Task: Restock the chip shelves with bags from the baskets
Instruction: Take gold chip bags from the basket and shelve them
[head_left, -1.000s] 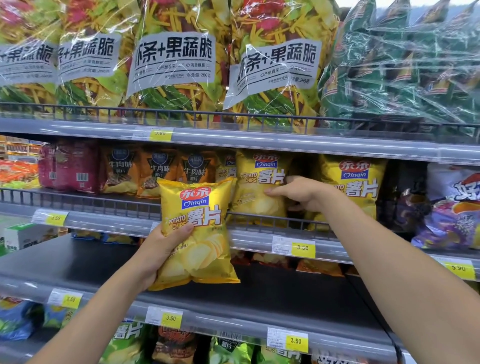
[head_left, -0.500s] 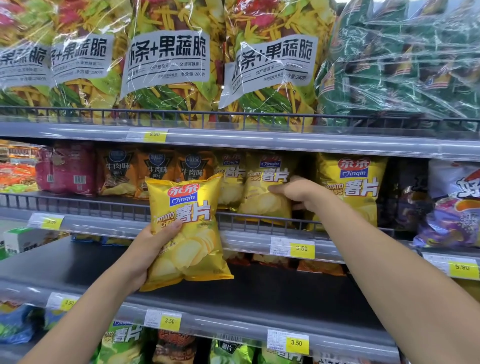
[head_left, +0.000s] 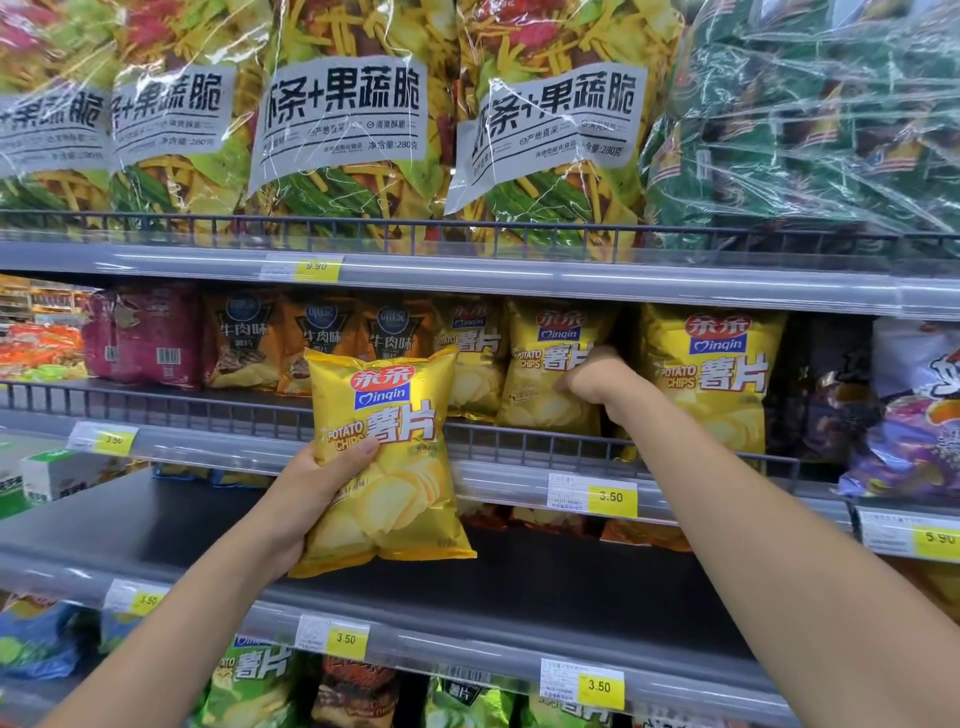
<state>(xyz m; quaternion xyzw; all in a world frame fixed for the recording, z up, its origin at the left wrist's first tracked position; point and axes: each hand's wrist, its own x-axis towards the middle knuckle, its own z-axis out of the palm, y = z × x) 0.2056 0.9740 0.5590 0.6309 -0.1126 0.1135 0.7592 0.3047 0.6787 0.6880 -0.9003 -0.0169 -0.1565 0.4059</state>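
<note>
— What does the left hand (head_left: 311, 483) hold?
— A yellow chip bag (head_left: 387, 467), gripped at its left edge with the thumb across the front. It is upright, in front of the middle shelf (head_left: 208, 415).
— And the right hand (head_left: 597, 387)?
— It's up on that shelf, fingers curled round the right edge of a shelved yellow bag (head_left: 540, 379).
— Anything beside it?
— Orange bags (head_left: 317, 338) to the left and a price tag (head_left: 610, 498) below.

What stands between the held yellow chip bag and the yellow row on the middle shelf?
The wire rail along the shelf front: the held bag, in the left hand, hangs in front of it. Behind the rail, the right hand grips a shelved yellow bag in that row.
</note>
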